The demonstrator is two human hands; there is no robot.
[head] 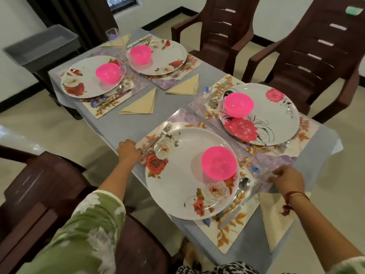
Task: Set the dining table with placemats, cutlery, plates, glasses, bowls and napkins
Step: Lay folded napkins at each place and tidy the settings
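The grey tabletop [122,119] carries four settings. The nearest placemat [233,234] bears a plate [177,184] and a pink bowl [219,163]. The right hand [286,179] has its grip clamped on a clear glass [258,171] at the mat's right edge. The left hand [128,150] curls at the mat's left corner; I cannot tell what its grip holds.

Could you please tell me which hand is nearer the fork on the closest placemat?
Left. The left hand is right beside the fork's handle end; the right hand is across the plate, at the glass.
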